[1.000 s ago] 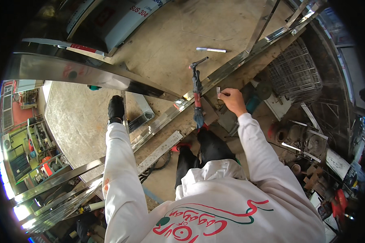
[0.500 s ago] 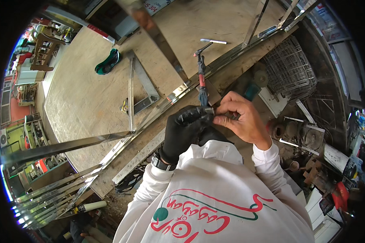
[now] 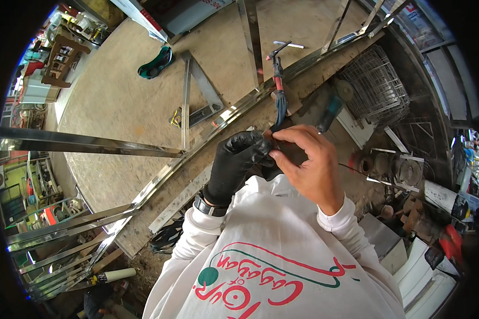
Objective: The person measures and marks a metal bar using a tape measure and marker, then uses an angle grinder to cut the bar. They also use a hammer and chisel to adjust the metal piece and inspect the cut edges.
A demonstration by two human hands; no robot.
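My left hand (image 3: 237,162), in a black glove with a watch strap at the wrist, is closed in front of my chest. Against its fingertips my bare right hand (image 3: 310,162) pinches with thumb and forefinger. Whatever lies between the fingertips is small and mostly hidden. A thin dark rod (image 3: 354,170) shows past the right hand's outer side; whether that hand holds it I cannot tell. Just beyond the hands, a welding torch (image 3: 278,80) with a red and dark handle leans over the shiny metal frame (image 3: 239,110).
On the worktable (image 3: 127,106) lie a metal square (image 3: 203,80), a teal-edged goggle-like item (image 3: 155,63) and a white marker (image 3: 289,44). Metal tubes (image 3: 90,143) cross at left. Wire racks (image 3: 375,87) and scrap crowd the right; an angle grinder (image 3: 331,112) sits nearer.
My view has shifted, so the table items appear farther right. Both hands stay together at the fingertips, the right one turned more with its back up. The thin rod now shows beside it.
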